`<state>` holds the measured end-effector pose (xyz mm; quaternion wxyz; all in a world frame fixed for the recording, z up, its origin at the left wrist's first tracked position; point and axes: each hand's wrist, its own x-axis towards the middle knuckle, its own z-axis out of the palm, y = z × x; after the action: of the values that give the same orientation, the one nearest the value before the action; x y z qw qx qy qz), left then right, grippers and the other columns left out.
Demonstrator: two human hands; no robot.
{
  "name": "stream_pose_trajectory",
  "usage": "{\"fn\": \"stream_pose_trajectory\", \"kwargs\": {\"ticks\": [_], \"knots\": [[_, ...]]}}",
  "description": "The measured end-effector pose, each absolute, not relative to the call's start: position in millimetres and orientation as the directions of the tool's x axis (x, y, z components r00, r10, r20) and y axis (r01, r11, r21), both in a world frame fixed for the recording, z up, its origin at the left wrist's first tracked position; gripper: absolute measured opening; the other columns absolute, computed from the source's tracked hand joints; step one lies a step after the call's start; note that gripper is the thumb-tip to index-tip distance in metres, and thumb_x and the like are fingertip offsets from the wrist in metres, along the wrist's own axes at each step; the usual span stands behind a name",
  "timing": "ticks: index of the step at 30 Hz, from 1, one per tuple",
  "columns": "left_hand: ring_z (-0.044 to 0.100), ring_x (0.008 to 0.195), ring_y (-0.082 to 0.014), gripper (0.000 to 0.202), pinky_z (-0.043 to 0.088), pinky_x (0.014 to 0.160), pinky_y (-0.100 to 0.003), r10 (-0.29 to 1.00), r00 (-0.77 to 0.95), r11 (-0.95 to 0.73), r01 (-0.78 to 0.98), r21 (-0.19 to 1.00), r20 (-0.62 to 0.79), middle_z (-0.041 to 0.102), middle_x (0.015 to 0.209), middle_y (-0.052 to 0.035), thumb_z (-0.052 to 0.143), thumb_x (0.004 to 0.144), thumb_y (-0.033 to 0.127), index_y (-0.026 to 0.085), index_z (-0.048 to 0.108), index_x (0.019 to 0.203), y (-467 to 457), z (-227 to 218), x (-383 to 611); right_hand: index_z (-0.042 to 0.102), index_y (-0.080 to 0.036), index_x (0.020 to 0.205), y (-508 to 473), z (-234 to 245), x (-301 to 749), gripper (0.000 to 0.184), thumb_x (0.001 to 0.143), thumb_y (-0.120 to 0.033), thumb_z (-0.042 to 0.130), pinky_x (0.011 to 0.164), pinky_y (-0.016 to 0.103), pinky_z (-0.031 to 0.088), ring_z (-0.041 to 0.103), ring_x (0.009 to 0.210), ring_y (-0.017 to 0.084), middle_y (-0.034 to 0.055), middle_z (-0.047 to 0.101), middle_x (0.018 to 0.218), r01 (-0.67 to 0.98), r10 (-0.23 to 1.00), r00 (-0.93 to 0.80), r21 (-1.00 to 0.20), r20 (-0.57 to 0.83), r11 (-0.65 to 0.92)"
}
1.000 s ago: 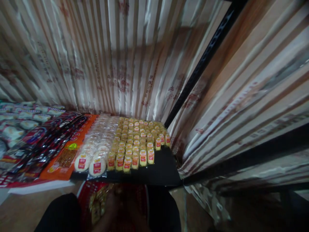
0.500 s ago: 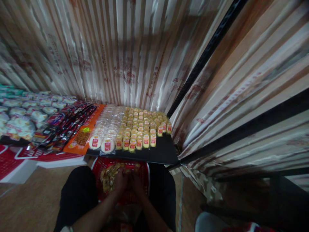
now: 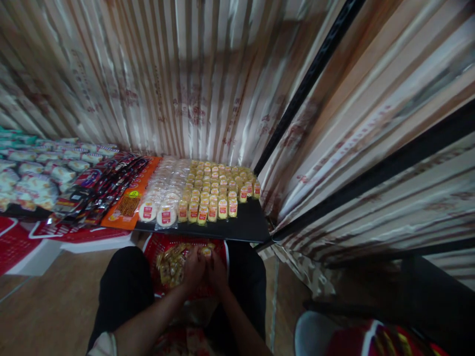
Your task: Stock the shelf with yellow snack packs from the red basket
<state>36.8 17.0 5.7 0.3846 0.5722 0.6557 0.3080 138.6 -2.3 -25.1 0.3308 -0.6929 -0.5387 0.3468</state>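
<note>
My left hand (image 3: 195, 269) and my right hand (image 3: 218, 272) meet low in the view, between my knees. Their fingers are closed around a small yellow wrapped snack (image 3: 206, 251), which peeks out between them. Beneath them is a red bag or box (image 3: 223, 252) with white print, holding a heap of gold-wrapped snacks (image 3: 171, 267) left of my hands. Just ahead, rows of yellow wrapped snacks (image 3: 212, 210) with red and white labels stand on a black shelf (image 3: 237, 228). My fingertips are partly hidden and dim.
Left of the rows lie round white wrapped crackers (image 3: 166, 215), an orange pack (image 3: 126, 210), dark red packets (image 3: 100, 190) and white packets (image 3: 37, 188). Black shelf bars (image 3: 315, 81) slant at the right before a striped curtain (image 3: 208, 89). A red and white box (image 3: 29, 247) sits lower left.
My hands have risen slightly, and the yellow wrapped snack now shows between them. The view has shifted a little, bringing more of a red item into the lower right.
</note>
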Motion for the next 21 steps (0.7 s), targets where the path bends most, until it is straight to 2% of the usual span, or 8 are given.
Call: {"fn": "stream_pose_trajectory", "kwargs": {"ticks": [5, 12, 18, 21], "knots": [[0.059, 0.097, -0.0188, 0.027, 0.044, 0.089, -0.031, 0.996, 0.015, 0.071, 0.509, 0.858, -0.091, 0.064, 0.103, -0.0085, 0.041, 0.08, 0.02, 0.017, 0.059, 0.101, 15, 20, 51, 0.06, -0.021, 0.112, -10, -6, 148, 0.039, 0.084, -0.043, 0.043, 0.088, 0.031, 0.047, 0.062, 0.102, 0.022, 0.01, 0.068, 0.109, 0.483, 0.978, 0.202, -0.864, -0.046, -0.141], [0.06, 0.096, -0.0197, 0.03, 0.047, 0.089, -0.032, 0.997, 0.07, -0.074, 0.483, 0.872, 0.045, 0.063, 0.101, -0.009, 0.041, 0.08, 0.023, 0.017, 0.059, 0.104, 15, 29, 72, 0.059, -0.018, 0.1, -13, 14, 169, 0.033, 0.081, -0.039, 0.043, 0.08, 0.032, 0.049, 0.063, 0.089, 0.023, 0.0121, 0.067, 0.097, 0.537, 0.969, 0.246, -0.829, -0.024, -0.157], [0.059, 0.103, -0.0195, 0.036, 0.047, 0.092, -0.033, 0.988, 0.128, -0.136, 0.442, 0.886, 0.088, 0.061, 0.111, -0.0098, 0.043, 0.082, 0.024, 0.017, 0.055, 0.115, 23, 40, 87, 0.058, -0.018, 0.107, -10, 21, 186, 0.034, 0.079, -0.034, 0.045, 0.081, 0.033, 0.05, 0.061, 0.091, 0.022, 0.0116, 0.064, 0.097, 0.559, 0.937, 0.298, -0.829, 0.179, -0.019], [0.058, 0.103, -0.0189, 0.039, 0.047, 0.094, -0.033, 0.983, 0.145, -0.162, 0.407, 0.899, 0.112, 0.06, 0.112, -0.01, 0.044, 0.082, 0.022, 0.016, 0.051, 0.12, 28, 49, 96, 0.06, -0.018, 0.102, -5, 25, 197, 0.031, 0.079, -0.035, 0.048, 0.083, 0.034, 0.049, 0.059, 0.092, 0.023, 0.0127, 0.062, 0.099, 0.61, 0.898, 0.349, -0.793, 0.269, 0.001]]}}
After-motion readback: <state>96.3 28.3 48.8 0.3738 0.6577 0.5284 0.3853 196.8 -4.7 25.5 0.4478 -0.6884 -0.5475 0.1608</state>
